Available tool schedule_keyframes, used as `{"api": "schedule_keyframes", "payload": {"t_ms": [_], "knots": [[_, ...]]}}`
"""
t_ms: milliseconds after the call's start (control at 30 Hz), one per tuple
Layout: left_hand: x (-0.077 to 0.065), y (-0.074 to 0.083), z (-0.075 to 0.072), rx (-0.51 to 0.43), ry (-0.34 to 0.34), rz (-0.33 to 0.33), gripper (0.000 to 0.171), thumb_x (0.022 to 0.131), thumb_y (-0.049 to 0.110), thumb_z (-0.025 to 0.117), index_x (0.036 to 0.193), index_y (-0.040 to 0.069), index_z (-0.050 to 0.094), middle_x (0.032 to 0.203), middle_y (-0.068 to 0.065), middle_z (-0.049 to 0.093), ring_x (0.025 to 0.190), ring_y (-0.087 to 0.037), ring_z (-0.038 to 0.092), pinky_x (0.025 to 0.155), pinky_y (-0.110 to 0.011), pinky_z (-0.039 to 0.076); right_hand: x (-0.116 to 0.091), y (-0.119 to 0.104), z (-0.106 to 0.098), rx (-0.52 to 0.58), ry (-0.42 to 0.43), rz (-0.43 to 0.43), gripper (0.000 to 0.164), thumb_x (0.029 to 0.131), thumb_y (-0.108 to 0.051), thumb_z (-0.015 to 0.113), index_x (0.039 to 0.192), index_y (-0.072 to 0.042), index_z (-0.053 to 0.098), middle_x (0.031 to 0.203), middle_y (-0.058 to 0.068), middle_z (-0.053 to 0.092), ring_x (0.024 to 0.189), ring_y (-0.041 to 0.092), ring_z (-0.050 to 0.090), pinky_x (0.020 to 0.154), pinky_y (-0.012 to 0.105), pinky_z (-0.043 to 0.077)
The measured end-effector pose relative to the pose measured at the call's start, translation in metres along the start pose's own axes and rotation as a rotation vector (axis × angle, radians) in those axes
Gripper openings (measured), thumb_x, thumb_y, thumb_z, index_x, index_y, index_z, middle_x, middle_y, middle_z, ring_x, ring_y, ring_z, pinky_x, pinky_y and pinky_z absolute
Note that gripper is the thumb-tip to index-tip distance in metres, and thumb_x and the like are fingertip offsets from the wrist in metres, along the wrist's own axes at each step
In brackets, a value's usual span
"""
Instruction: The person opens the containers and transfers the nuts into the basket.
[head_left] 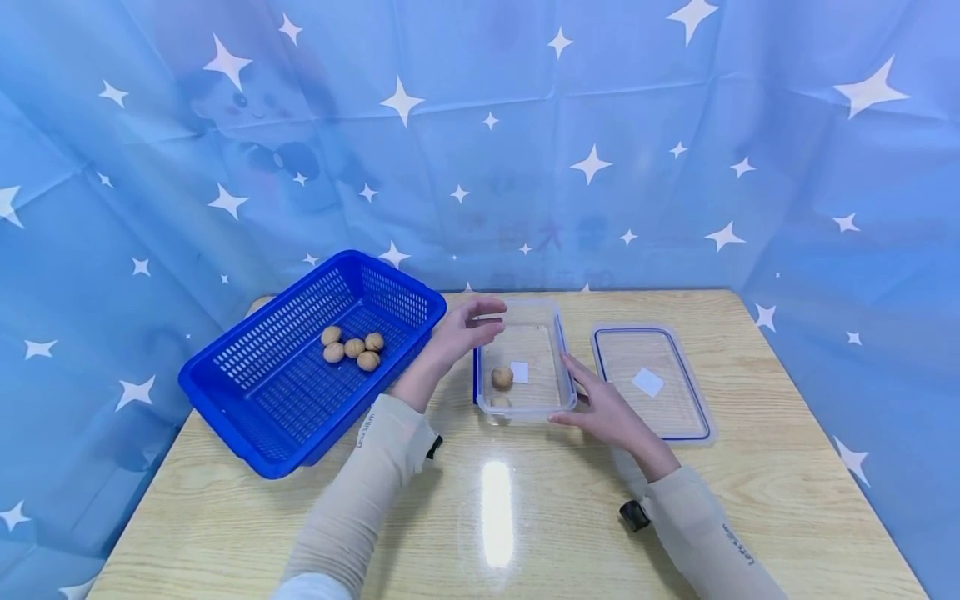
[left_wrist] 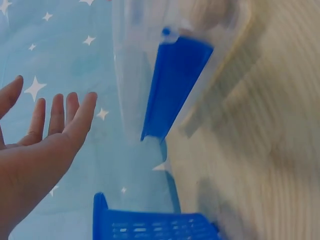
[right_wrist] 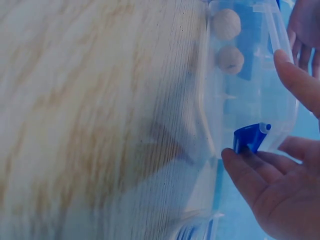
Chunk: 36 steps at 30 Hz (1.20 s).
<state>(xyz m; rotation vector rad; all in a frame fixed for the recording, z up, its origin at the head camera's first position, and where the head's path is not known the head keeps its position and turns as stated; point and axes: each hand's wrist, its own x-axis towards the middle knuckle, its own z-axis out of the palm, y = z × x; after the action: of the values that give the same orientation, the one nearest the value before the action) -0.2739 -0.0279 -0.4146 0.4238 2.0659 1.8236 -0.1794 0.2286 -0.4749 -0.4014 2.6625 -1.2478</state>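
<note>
A clear plastic food container (head_left: 538,400) stands without its lid on the table, a walnut (head_left: 502,377) inside near its front left corner. The right wrist view shows a second walnut-like round shape (right_wrist: 226,24) beside the walnut (right_wrist: 230,60). My right hand (head_left: 603,408) holds the container's front right corner, thumb at the front and fingers along the side by a blue clip (right_wrist: 247,137). Over the left rim, my left hand (head_left: 467,329) hovers with fingers spread and nothing between them. Another blue clip (left_wrist: 175,85) hangs down on the container's left side.
A blue basket (head_left: 225,417) with several walnuts (head_left: 354,347) sits at the left, close to the left forearm. To the right lies the clear lid (head_left: 648,342) with a blue seal. A starry blue curtain (head_left: 480,150) hangs behind the table (head_left: 570,533).
</note>
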Motion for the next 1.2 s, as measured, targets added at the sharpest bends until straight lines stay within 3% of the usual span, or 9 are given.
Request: {"api": "schedule_keyframes", "payload": {"t_ms": [200,433,567,800,1033,1200], "knots": [[0.003,-0.005,0.017,0.019,-0.072,-0.03,0.048,0.099,0.018,0.06,0.143,0.007,0.045,0.149,-0.012,0.049,0.14,-0.033,0.047,0.114,-0.061,0.037,0.001,-0.001,-0.002,0.016,-0.003,-0.022,0.101,0.087,-0.03,0.078,0.16,-0.005,0.012,0.165,0.027,0.012,0.148,0.048,0.023,0.111,0.055,0.041],[0.005,-0.011,0.036,0.142,-0.124,-0.045,0.049,0.1,0.022,0.058,0.144,0.004,0.046,0.151,-0.016,0.047,0.146,-0.039,0.036,0.121,-0.05,0.033,0.003,0.0,-0.002,0.002,0.014,-0.013,0.101,0.086,-0.029,0.079,0.16,-0.005,0.013,0.165,0.026,0.013,0.147,0.048,0.025,0.111,0.055,0.041],[0.007,-0.017,0.045,0.217,-0.13,-0.118,0.053,0.101,0.028,0.057,0.147,0.006,0.043,0.154,-0.013,0.043,0.149,-0.036,0.031,0.123,-0.049,0.028,0.003,0.0,-0.002,0.013,0.011,-0.014,0.101,0.086,-0.029,0.079,0.16,-0.006,0.013,0.165,0.025,0.013,0.147,0.047,0.025,0.11,0.054,0.043],[0.01,-0.031,0.054,0.281,-0.139,-0.198,0.054,0.101,0.028,0.056,0.149,0.007,0.041,0.156,-0.012,0.041,0.147,-0.035,0.035,0.122,-0.048,0.03,0.002,0.0,-0.001,0.008,0.011,-0.024,0.101,0.086,-0.028,0.079,0.16,-0.005,0.014,0.165,0.026,0.014,0.147,0.047,0.025,0.109,0.054,0.044],[0.01,-0.037,0.061,0.318,-0.204,-0.223,0.057,0.094,0.015,0.066,0.146,0.008,0.045,0.153,-0.011,0.046,0.143,-0.033,0.043,0.12,-0.046,0.034,0.001,0.001,0.0,-0.008,0.01,-0.015,0.101,0.086,-0.031,0.078,0.16,-0.006,0.014,0.165,0.025,0.014,0.147,0.048,0.025,0.109,0.056,0.043],[0.013,-0.045,0.07,0.342,-0.271,-0.202,0.054,0.089,0.008,0.071,0.139,0.002,0.052,0.142,-0.015,0.055,0.132,-0.031,0.052,0.115,-0.042,0.04,0.0,0.002,0.001,-0.021,0.014,-0.024,0.099,0.087,-0.031,0.077,0.16,-0.006,0.014,0.164,0.026,0.015,0.146,0.049,0.028,0.112,0.059,0.039]]}}
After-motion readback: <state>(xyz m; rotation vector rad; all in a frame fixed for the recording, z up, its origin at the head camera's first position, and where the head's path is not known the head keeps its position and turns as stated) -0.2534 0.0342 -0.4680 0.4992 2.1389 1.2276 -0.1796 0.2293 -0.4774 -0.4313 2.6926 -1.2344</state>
